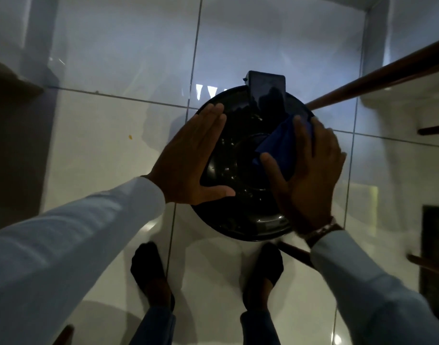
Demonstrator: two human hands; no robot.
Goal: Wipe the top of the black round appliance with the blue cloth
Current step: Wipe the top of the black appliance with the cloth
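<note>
The blue cloth (283, 145) lies bunched on the right half of the top of the black round appliance (243, 170), under and just ahead of the right hand (310, 170). That hand rests palm down on it, fingers spread: the thumb (270, 163) crosses the cloth's near edge, a finger lies along its right side, and the rest of the hand covers the appliance's right rim. The cloth is pressed flat under the palm and not pinched; how much of it lies hidden beneath the hand cannot be told. The left hand (188, 160) is open and flat, fingers close together and pointing away, thumb stretched to the right; it lies against the appliance's left rim and holds nothing. The appliance stands on the pale tiled floor (114, 133), its glossy top showing concentric ridges and small bright specks between the two hands. At its far edge a dark, shiny rectangular panel (267, 93) stands up, just beyond the cloth. Both arms wear light sleeves (76, 232), and a metal watch (323, 230) sits at the right wrist. Below the appliance, two feet in dark socks (148, 270) stand on the tiles. A brown wooden rail (387, 70) runs diagonally at upper right, behind the appliance. The picture is dim and somewhat blurred.
</note>
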